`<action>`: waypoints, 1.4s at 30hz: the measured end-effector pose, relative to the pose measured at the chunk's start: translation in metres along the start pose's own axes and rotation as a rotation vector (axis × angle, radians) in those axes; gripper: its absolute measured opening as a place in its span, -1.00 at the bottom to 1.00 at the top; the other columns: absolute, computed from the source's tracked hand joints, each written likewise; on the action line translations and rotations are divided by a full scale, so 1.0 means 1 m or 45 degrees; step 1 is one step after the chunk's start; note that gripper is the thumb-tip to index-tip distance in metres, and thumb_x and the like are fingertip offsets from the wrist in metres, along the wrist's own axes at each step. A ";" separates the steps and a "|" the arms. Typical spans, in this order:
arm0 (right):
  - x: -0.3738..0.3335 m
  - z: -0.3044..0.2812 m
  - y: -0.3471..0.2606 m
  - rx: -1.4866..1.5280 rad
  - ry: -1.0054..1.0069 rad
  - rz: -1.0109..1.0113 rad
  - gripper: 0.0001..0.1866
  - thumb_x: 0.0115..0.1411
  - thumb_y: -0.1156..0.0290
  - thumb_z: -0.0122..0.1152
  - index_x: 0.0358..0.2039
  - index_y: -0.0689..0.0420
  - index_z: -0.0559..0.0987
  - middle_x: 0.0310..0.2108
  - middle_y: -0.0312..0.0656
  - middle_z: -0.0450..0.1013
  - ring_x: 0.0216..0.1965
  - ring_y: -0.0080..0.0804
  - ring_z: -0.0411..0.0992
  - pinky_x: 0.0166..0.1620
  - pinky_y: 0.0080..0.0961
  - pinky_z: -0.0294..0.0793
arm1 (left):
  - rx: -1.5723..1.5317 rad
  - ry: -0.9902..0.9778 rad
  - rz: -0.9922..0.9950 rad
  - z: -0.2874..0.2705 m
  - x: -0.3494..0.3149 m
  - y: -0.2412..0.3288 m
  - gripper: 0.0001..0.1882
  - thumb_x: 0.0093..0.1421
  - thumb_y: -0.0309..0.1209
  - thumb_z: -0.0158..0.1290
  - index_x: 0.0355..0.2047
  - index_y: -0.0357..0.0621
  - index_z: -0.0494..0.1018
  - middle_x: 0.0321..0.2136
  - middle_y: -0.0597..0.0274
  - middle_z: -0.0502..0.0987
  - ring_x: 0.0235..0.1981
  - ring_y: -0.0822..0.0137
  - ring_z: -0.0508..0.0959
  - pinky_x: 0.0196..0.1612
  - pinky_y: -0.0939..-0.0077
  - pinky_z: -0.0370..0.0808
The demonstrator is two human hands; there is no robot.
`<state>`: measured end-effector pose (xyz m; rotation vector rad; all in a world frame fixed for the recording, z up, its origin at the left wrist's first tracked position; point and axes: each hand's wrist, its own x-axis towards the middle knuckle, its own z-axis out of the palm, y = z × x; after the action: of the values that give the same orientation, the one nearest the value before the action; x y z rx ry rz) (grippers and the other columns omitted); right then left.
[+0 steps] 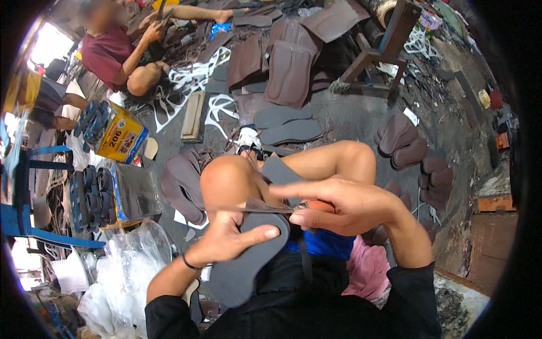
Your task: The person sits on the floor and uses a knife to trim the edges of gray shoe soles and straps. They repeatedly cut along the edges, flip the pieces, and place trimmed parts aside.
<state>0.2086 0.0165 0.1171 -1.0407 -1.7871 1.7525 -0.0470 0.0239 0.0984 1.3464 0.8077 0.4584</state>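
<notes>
My left hand (226, 240) grips a dark grey sandal sole (240, 274) above my lap, thumb pressed on its face. The sole slants, its lower end toward my body. In my right hand (358, 208) is a knife with an orange handle (319, 207), index finger stretched to the left. Its thin dark blade (274, 208) seems to lie along the sole's upper edge; motion smears it. A brown flap (257, 202) of trimmed material stands beside the blade, partly blurred. Another dark grey sole (279, 174) rests between my bent legs.
Brown soles (183, 183) are stacked by my left knee, more (403, 141) at right. Grey soles (291, 130) lie ahead. A yellow tin (116, 133) and plastic bags (132, 277) stand left; a wooden stand (372, 59) is far right. Another person (107, 56) sits at far left.
</notes>
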 end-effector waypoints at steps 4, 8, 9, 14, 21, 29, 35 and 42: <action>-0.011 0.019 0.028 0.406 0.200 -0.103 -0.54 0.42 0.32 0.07 0.27 0.19 0.39 -0.29 -0.34 0.51 -0.30 -0.67 0.38 -0.22 -0.66 0.41 | 0.785 0.218 0.280 -0.025 0.017 0.044 -0.64 0.08 -0.28 0.37 -0.21 -0.26 0.59 -0.36 0.15 0.62 -0.34 0.38 0.57 -0.21 0.51 0.50; -0.027 0.047 0.052 0.478 0.533 -0.145 -0.53 0.41 0.35 0.09 0.27 0.25 0.38 -0.19 -0.33 0.50 -0.19 -0.69 0.41 -0.09 -0.68 0.42 | -0.122 -0.009 0.241 -0.006 -0.032 -0.025 -0.71 0.09 -0.26 0.36 -0.41 -0.21 0.55 -0.54 0.35 0.55 -0.39 0.48 0.56 -0.27 0.59 0.48; -0.027 0.054 0.056 0.475 0.569 -0.174 -0.53 0.41 0.36 0.09 0.27 0.26 0.38 -0.18 -0.33 0.50 -0.18 -0.69 0.41 -0.07 -0.68 0.43 | -0.147 -0.139 -0.021 0.014 -0.038 -0.046 -0.56 0.11 -0.18 0.36 -0.19 -0.25 0.50 -0.32 0.24 0.58 -0.27 0.48 0.56 -0.15 0.55 0.47; -0.032 0.076 0.057 0.046 0.874 -0.271 -0.53 0.30 0.43 0.22 0.18 0.31 0.44 -0.05 -0.03 0.55 -0.06 -0.24 0.55 -0.02 -0.38 0.50 | -1.399 0.636 0.215 0.078 0.044 -0.073 -0.40 0.39 0.06 -0.10 0.21 -0.14 0.28 0.11 0.14 0.43 0.13 0.19 0.45 0.24 0.21 0.36; -0.085 0.130 0.083 -0.489 1.318 0.024 -0.65 0.13 0.42 0.40 -0.08 0.23 0.58 -0.27 -0.11 0.60 -0.46 -0.28 0.52 -0.33 -0.39 0.51 | -1.554 0.621 0.323 0.055 0.074 -0.038 -0.54 0.35 -0.11 0.04 0.16 -0.06 0.36 -0.06 0.26 0.55 -0.02 0.34 0.55 0.07 0.37 0.53; -0.108 0.140 0.051 -0.484 1.228 0.197 -0.68 0.10 0.43 0.41 -0.12 0.21 0.61 -0.27 -0.14 0.61 -0.53 -0.33 0.48 -0.40 -0.43 0.47 | -1.434 0.652 0.143 0.071 0.037 -0.083 -0.66 0.29 -0.12 0.10 -0.03 0.00 0.42 -0.24 0.37 0.55 -0.22 0.38 0.58 -0.16 0.45 0.59; -0.107 0.140 0.038 -0.459 1.109 0.281 -0.69 0.12 0.42 0.40 -0.12 0.22 0.62 -0.37 -0.14 0.59 -0.54 -0.38 0.48 -0.42 -0.48 0.46 | -1.300 0.668 0.038 0.076 0.011 -0.110 -0.61 0.31 -0.16 0.09 -0.01 -0.15 0.37 -0.29 0.20 0.54 -0.30 0.34 0.59 -0.24 0.42 0.61; -0.087 0.143 0.046 -0.302 1.002 0.309 -0.72 0.18 0.36 0.36 -0.14 0.20 0.63 -0.41 -0.10 0.58 -0.51 -0.34 0.52 -0.42 -0.46 0.49 | -1.053 0.795 -0.033 0.079 -0.014 -0.138 -0.58 0.32 -0.12 0.09 -0.06 -0.21 0.36 -0.36 0.19 0.51 -0.32 0.35 0.58 -0.28 0.42 0.61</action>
<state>0.1661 -0.1463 0.0736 -1.7913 -1.3984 1.0037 -0.0186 -0.0660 -0.0305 0.4099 0.9780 1.0822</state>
